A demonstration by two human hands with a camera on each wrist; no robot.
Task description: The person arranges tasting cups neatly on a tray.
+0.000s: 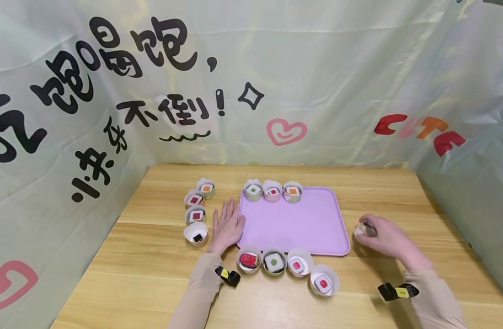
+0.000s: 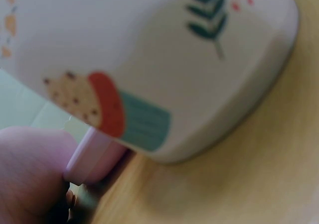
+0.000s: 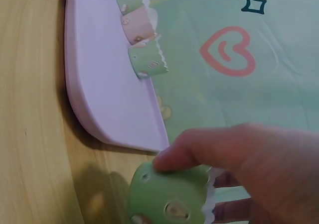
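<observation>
My right hand [image 1: 386,237] pinches a green paper cup [image 3: 169,194] with a scalloped white rim, right of the lilac tray [image 1: 292,224]. In the right wrist view the thumb lies on the cup's side. At the tray's left edge, my left hand [image 1: 227,228] rests with its fingers stretched out, the thumb side against the rim. Three small cups, green, pink [image 1: 272,190] and green, stand along the tray's far edge, each holding a toy sushi piece. A white printed cup [image 2: 164,59] fills most of the left wrist view, close to that wrist.
Left of the tray several filled cups [image 1: 195,214] stand in a column. Several more, including one with a red-topped piece [image 1: 249,259], line the tray's front edge, the rightmost cup [image 1: 324,280] nearer the front. A printed cloth [image 1: 338,82] hangs behind the wooden table [image 1: 152,274].
</observation>
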